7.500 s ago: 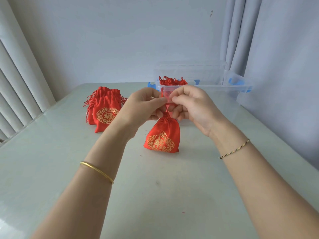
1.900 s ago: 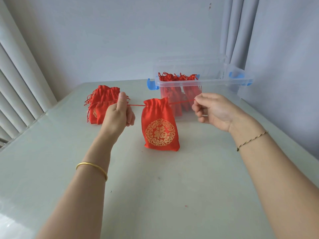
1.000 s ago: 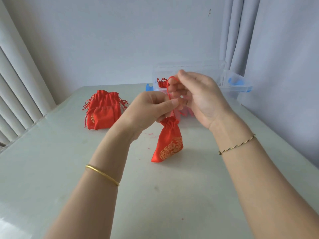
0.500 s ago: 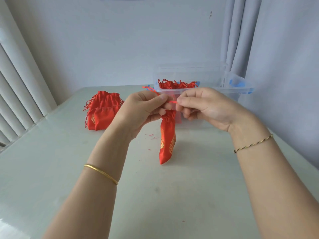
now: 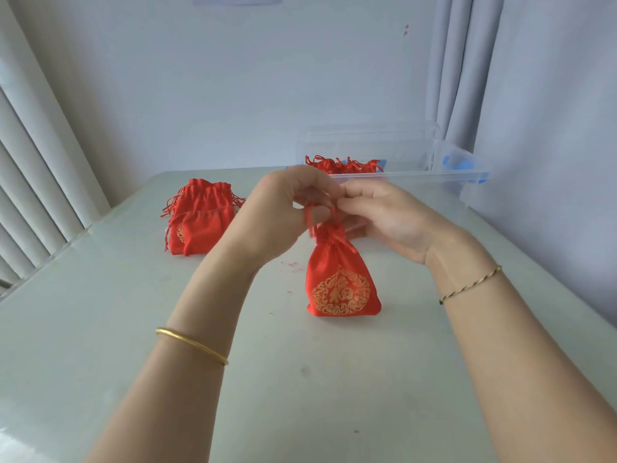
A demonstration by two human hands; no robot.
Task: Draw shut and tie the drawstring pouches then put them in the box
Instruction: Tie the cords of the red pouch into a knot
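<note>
A red drawstring pouch (image 5: 340, 282) with a gold round emblem stands on the table, its neck gathered tight. Just above the neck, my left hand (image 5: 283, 215) and my right hand (image 5: 384, 215) meet and pinch the red drawstring (image 5: 320, 212), which loops between the fingertips. A pile of other red pouches (image 5: 200, 222) lies at the back left. Behind my hands stands a clear plastic box (image 5: 417, 177) with several red pouches (image 5: 344, 165) inside.
The pale table (image 5: 300, 379) runs toward me, with small red thread bits (image 5: 292, 265) left of the pouch. White blinds (image 5: 36, 168) hang at the left, grey curtains (image 5: 467, 78) at the right. The box has blue latches (image 5: 459, 162).
The pouch has turned from edge-on to face me with its emblem showing. My hands stay together at its neck, working the string; earlier they had pulled the strings wide apart.
</note>
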